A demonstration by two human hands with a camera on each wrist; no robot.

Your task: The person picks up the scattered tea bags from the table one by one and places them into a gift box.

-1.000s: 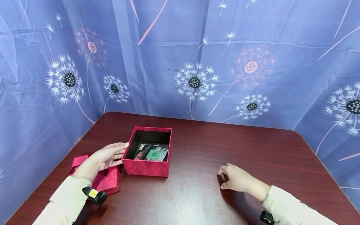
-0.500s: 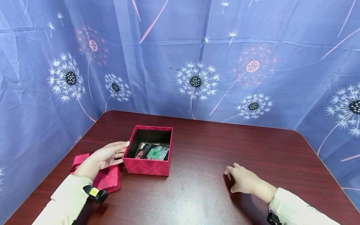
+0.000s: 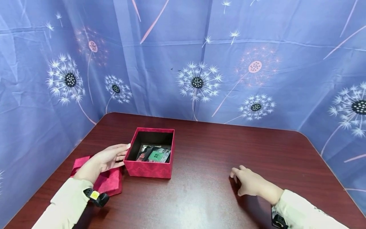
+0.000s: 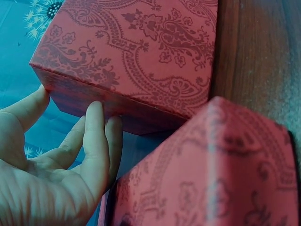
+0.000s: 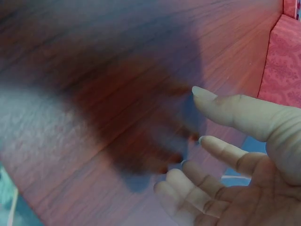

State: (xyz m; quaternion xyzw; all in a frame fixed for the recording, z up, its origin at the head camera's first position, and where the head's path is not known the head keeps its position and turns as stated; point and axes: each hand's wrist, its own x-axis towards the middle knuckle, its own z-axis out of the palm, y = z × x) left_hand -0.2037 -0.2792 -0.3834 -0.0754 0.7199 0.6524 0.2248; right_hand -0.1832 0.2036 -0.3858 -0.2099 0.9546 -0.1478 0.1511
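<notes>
A red patterned box [image 3: 148, 170] without its lid stands on the left half of the table, holding several flat packets [image 3: 156, 155], one with a green label. My left hand [image 3: 107, 159] is at the box's left side; in the left wrist view its fairly straight fingertips [image 4: 95, 109] touch the wall. Beneath that hand lies the red lid [image 3: 110, 184], partly hidden by it. Well to the right of the box, my right hand [image 3: 251, 183] is low over the table with nothing in it. Its fingers bend loosely in the right wrist view [image 5: 225, 179].
The dark reddish-brown table [image 3: 206, 152] has a glossy top with rounded far corners. A blue curtain [image 3: 160, 70] with dandelion prints hangs along its back and sides. Each wrist wears a black strap [image 3: 97, 197].
My right hand has moved a little to the right over the table. My left hand, the box and the lid stay where they were.
</notes>
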